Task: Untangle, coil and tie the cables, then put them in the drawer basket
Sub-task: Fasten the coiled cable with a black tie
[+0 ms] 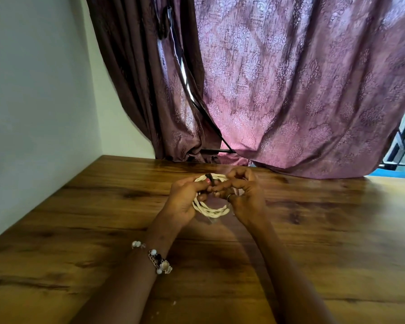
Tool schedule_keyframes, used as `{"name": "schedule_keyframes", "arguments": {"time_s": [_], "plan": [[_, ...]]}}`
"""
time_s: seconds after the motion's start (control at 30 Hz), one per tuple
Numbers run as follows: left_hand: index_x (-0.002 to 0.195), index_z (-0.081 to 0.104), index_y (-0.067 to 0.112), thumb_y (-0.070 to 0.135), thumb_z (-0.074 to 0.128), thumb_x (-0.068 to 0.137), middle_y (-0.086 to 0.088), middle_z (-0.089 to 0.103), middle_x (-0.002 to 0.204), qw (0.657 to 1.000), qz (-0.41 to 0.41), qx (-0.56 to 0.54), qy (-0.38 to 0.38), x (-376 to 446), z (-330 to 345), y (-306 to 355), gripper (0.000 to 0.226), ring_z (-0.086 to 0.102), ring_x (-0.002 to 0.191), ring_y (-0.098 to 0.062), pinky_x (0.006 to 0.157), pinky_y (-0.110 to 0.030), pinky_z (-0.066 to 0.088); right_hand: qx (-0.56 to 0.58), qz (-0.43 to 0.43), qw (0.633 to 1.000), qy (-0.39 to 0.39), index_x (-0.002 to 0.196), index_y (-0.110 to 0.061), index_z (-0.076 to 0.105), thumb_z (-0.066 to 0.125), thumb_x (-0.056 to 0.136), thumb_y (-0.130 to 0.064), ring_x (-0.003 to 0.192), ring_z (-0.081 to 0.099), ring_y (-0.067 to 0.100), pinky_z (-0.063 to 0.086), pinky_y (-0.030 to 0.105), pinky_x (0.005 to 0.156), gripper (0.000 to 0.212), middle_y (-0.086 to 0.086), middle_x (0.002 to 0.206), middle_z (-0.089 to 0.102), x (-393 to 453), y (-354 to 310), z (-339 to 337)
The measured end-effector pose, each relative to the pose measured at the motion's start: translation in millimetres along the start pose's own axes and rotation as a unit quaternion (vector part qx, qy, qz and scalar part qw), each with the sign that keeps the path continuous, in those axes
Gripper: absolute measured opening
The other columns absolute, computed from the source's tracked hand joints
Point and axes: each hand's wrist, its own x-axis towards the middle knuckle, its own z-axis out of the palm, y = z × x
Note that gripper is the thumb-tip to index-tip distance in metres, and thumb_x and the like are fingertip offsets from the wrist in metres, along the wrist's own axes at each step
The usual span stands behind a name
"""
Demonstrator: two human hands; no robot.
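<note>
Beaded bracelet (158, 260) on the left wrist; left hand (185, 202) curled round the left side of a coiled white cable (211, 210), raised just above the wooden table (80, 218). Dark tie (208, 180) across the coil's far side, pinched at the fingertips. Right hand (244, 199), ring on one finger, curled on the coil's right side; purple patterned curtain (290, 90) behind.

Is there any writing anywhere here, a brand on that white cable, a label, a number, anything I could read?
None: no readable text shows anywhere.
The coiled white cable and the dark tie around it, both held by the left hand and right hand: no print visible.
The curtain carries only a woven pattern; the wooden table only grain.
</note>
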Motion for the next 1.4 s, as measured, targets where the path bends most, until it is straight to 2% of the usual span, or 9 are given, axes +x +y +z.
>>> {"name": "schedule_keyframes", "arguments": {"time_s": [0.23, 0.47, 0.53, 0.63, 0.73, 0.93, 1.07, 1.23, 1.4], "plan": [[0.088, 0.07, 0.0, 0.001, 0.076, 0.074, -0.014, 0.068, 0.072, 0.991, 0.044, 0.128, 0.023, -3, -5, -3, 0.015, 0.058, 0.046, -0.01, 0.041, -0.018, 0.044, -0.035, -0.003, 0.996, -0.078, 0.073, -0.022, 0.075, 0.077, 0.062, 0.011, 0.114, 0.049, 0.005, 0.05, 0.018, 0.086, 0.035, -0.001, 0.114, 0.051, -2, 3, -3], [0.085, 0.072, 0.014, 0.004, 0.076, 0.074, -0.006, 0.074, 0.086, 0.945, 0.188, 0.268, -0.017, 0, -10, 0, 0.015, 0.069, 0.079, -0.019, 0.078, -0.036, 0.055, 0.324, 0.245, 0.913, -0.031, 0.092, -0.001, 0.06, 0.05, 0.091, 0.005, 0.087, 0.064, 0.035, 0.049, 0.057, 0.086, 0.012, 0.016, 0.097, 0.069, 3, 2, -22], [0.09, 0.071, 0.012, 0.009, 0.073, 0.078, -0.002, 0.072, 0.084, 0.9, 0.252, 0.351, -0.046, -3, -9, -4, 0.012, 0.067, 0.077, -0.013, 0.076, -0.03, 0.053, 0.323, 0.321, 0.889, -0.044, 0.094, 0.001, 0.06, 0.044, 0.096, 0.001, 0.07, 0.067, 0.029, 0.056, 0.05, 0.074, 0.016, 0.019, 0.082, 0.069, 2, 5, -21], [0.096, 0.07, 0.008, 0.032, 0.057, 0.081, -0.004, 0.07, 0.086, 0.774, 0.383, 0.494, -0.1, -5, -10, -12, 0.031, 0.061, 0.08, -0.009, 0.072, -0.024, 0.046, 0.296, 0.388, 0.868, -0.092, 0.093, 0.011, 0.061, 0.04, 0.089, 0.014, 0.047, 0.063, 0.021, 0.055, 0.028, 0.046, 0.021, 0.02, 0.064, 0.065, -5, 7, -14], [0.103, 0.067, 0.005, 0.031, 0.05, 0.086, -0.004, 0.06, 0.097, 0.731, 0.431, 0.521, -0.095, -2, -13, -13, 0.035, 0.055, 0.084, -0.009, 0.073, -0.024, 0.045, 0.336, 0.399, 0.847, -0.101, 0.098, 0.014, 0.06, 0.039, 0.088, 0.018, 0.048, 0.064, 0.02, 0.055, 0.027, 0.047, 0.024, 0.02, 0.064, 0.065, -6, 7, -16], [0.109, 0.069, 0.007, 0.012, 0.062, 0.085, 0.0, 0.049, 0.095, 0.747, 0.446, 0.484, -0.094, 3, -15, -13, 0.025, 0.049, 0.087, 0.005, 0.074, -0.005, 0.037, 0.413, 0.39, 0.823, -0.021, 0.084, 0.006, 0.067, 0.047, 0.085, 0.015, 0.054, 0.067, 0.024, 0.056, 0.029, 0.048, 0.022, 0.023, 0.072, 0.067, -6, 3, -11], [0.109, 0.071, 0.012, 0.02, 0.069, 0.081, -0.006, 0.059, 0.093, 0.784, 0.407, 0.455, -0.109, -1, -13, -14, 0.029, 0.057, 0.085, -0.007, 0.068, -0.005, 0.042, 0.429, 0.37, 0.817, 0.112, 0.09, 0.0, 0.066, 0.068, 0.072, 0.008, 0.059, 0.067, 0.022, 0.057, 0.03, 0.054, 0.02, 0.016, 0.073, 0.069, -3, 6, -3], [0.092, 0.075, 0.009, 0.014, 0.079, 0.074, -0.003, 0.073, 0.076, 0.831, 0.349, 0.424, -0.086, -4, -6, -22, 0.018, 0.067, 0.058, -0.021, 0.051, -0.027, 0.053, 0.309, 0.279, 0.898, 0.144, 0.089, 0.002, 0.066, 0.069, 0.075, 0.011, 0.064, 0.068, 0.021, 0.055, 0.03, 0.058, 0.017, 0.013, 0.073, 0.072, -4, 4, -1], [0.09, 0.075, 0.013, 0.023, 0.078, 0.075, -0.01, 0.073, 0.073, 0.865, 0.29, 0.404, -0.068, -3, -5, -27, 0.019, 0.067, 0.061, -0.035, 0.052, -0.043, 0.054, 0.173, 0.147, 0.966, 0.124, 0.084, -0.001, 0.072, 0.068, 0.078, 0.01, 0.076, 0.069, 0.027, 0.057, 0.037, 0.07, 0.013, 0.018, 0.082, 0.072, -1, 9, 0]]}}
